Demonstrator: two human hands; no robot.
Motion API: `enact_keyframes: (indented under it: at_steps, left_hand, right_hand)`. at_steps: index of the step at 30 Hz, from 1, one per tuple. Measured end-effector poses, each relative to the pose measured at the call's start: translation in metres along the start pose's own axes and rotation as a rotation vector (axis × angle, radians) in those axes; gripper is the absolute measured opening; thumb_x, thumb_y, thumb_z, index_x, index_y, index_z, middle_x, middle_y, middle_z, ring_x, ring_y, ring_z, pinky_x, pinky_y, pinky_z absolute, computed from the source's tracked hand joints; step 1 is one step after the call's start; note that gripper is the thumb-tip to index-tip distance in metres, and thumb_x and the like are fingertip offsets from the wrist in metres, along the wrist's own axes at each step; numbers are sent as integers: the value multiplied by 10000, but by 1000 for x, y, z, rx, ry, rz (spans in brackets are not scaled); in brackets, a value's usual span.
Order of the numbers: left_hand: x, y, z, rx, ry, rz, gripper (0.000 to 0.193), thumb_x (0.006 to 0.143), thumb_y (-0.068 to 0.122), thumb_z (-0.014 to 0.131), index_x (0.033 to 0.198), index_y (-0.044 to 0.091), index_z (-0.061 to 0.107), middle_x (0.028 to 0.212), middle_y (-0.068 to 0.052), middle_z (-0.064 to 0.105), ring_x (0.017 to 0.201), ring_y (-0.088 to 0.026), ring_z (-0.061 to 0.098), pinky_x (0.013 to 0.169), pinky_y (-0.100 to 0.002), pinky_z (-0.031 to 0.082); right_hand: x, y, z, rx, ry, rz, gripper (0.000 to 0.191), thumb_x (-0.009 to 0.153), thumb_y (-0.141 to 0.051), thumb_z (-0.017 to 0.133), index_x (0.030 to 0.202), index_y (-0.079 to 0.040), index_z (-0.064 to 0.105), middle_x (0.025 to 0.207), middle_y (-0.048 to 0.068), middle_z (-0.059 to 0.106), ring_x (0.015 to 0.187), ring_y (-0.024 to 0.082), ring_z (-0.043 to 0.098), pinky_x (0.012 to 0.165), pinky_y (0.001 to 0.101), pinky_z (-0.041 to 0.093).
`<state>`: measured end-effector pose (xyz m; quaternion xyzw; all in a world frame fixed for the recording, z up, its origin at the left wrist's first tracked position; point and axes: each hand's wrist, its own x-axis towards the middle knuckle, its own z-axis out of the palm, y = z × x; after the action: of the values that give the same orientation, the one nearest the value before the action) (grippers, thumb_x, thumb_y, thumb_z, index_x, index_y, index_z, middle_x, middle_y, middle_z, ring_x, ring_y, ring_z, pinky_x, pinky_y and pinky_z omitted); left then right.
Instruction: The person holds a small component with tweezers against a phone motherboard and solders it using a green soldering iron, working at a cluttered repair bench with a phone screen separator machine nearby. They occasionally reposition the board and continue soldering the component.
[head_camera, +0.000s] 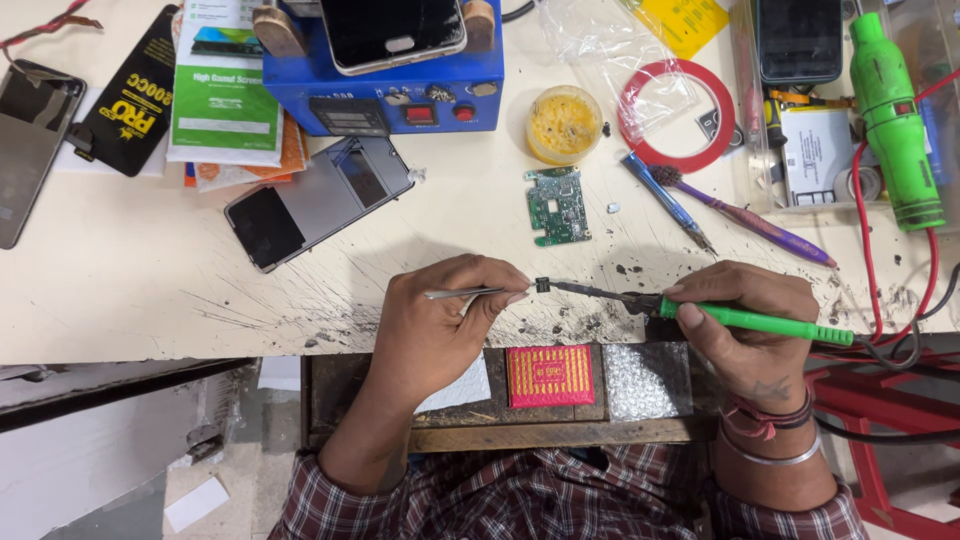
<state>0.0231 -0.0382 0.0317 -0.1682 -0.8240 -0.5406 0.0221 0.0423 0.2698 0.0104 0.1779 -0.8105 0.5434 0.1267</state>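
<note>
At the table's (120, 300) near edge, both hands meet over one tiny black part (541, 285); the left hand (440, 325) is pinched shut around steel tweezers (468, 293), whose tips clamp the part just above the scorched, scratched surface, likely so that fingers stay clear of heat; the right hand (745, 315) grips the green handle of a soldering iron (740, 318) like a pen, its dark tip touching or nearly touching the part from the right; which of the two I cannot tell. Both wrists seem to rest on the table edge, probably for steadiness. The iron's cable trails off to the right, out of the way. Just beyond the part lies a green circuit board (557, 205), flat and within easy reach; near it stand a yellow tub of paste (564, 124), a blue screwdriver (667, 200) and a purple brush (745, 215), fanned toward the right hand. A phone frame (318, 200) lies open to the left, set aside; a blue heater box (385, 90) at the back carries another phone (392, 32).
</note>
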Motion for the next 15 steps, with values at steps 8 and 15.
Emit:
enact_keyframes:
  at_steps: [8, 15]
  left_hand:
    - [0, -1, -1, -7, -2, -1, 109, 903, 74, 759, 1006, 104, 736, 977, -29, 795, 868, -160, 804, 693, -289, 623]
    - [0, 0, 0, 16, 2, -1, 96, 901, 81, 768, 990, 107, 744, 977, -25, 800, 860, -159, 803, 682, -292, 622]
  right_hand:
    - [0, 1, 0, 17, 8, 19, 116, 904, -80, 728, 955, 25, 734, 852, 139, 745, 712, 164, 722, 674, 239, 557]
    - [0, 1, 1, 34, 13, 36, 120, 897, -74, 729, 954, 32, 736, 851, 149, 742, 701, 169, 713, 656, 240, 552]
